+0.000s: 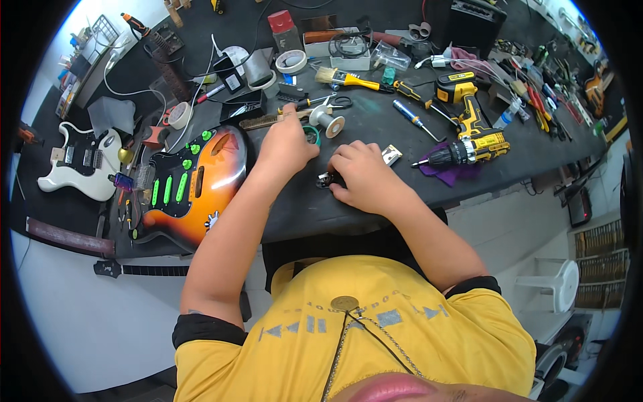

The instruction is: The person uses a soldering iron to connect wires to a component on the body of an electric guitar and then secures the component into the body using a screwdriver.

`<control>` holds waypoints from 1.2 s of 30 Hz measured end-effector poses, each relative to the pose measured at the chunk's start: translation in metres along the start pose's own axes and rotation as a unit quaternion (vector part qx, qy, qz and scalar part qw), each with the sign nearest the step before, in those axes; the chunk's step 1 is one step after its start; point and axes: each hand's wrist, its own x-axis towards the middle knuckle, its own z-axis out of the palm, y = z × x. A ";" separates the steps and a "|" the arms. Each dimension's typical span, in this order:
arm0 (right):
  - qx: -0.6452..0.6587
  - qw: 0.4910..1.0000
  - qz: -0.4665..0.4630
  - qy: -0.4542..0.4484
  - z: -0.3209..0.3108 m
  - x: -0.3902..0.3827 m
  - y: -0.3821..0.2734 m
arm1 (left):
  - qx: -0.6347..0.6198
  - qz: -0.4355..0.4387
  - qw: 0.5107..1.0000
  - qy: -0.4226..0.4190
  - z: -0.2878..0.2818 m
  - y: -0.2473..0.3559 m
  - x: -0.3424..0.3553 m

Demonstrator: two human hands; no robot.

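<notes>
While both hands [288,144] work, two guitars [194,184] lie nearby.

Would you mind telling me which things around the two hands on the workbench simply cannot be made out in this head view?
- The small dark part under the right hand: mostly covered by the fingers, too small to identify.
- What the left hand pinches: hidden by its own fingers.
- The green round tin: half hidden behind the left hand.
- The sunburst guitar body: its lower edge is covered by the left forearm.
</notes>
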 end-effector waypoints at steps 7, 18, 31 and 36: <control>-0.003 0.996 -0.023 0.086 0.009 -0.013 0.003 | -0.085 0.069 0.990 0.086 0.033 0.029 0.045; -0.002 0.996 -0.034 0.077 0.006 -0.014 0.006 | -0.038 0.177 0.983 0.009 0.051 0.104 0.117; 0.043 0.996 -0.003 0.079 0.003 -0.009 -0.001 | -0.185 -0.076 0.931 0.304 -0.145 -0.150 -0.086; 0.135 0.979 0.016 0.149 -0.006 0.009 -0.006 | -0.075 -0.282 0.862 0.415 -0.137 -0.301 -0.176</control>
